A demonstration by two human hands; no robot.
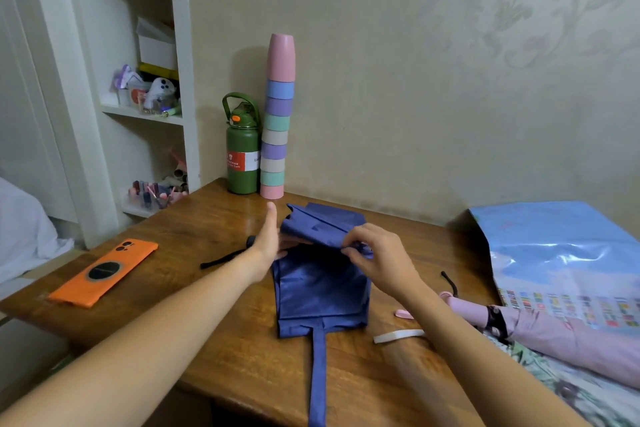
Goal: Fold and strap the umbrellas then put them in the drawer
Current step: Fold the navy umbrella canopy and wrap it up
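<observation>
A blue umbrella (320, 288) lies on the wooden table (207, 229), its canopy flattened, its strap (318, 378) trailing toward me. My right hand (377, 256) pinches a fold of the blue fabric near the far end. My left hand (268, 239) is against the fold's left side, thumb up, fingers hidden under the cloth. The umbrella's black handle and wrist cord (225, 256) stick out to the left. A pink umbrella (554, 333) lies folded at the right, half on the table.
An orange phone (104, 272) lies at the table's left. A green bottle (242, 149) and a tall stack of coloured cups (277, 121) stand at the back by the wall. A blue plastic bag (561, 253) is at the right. White shelves (138, 80) stand to the left.
</observation>
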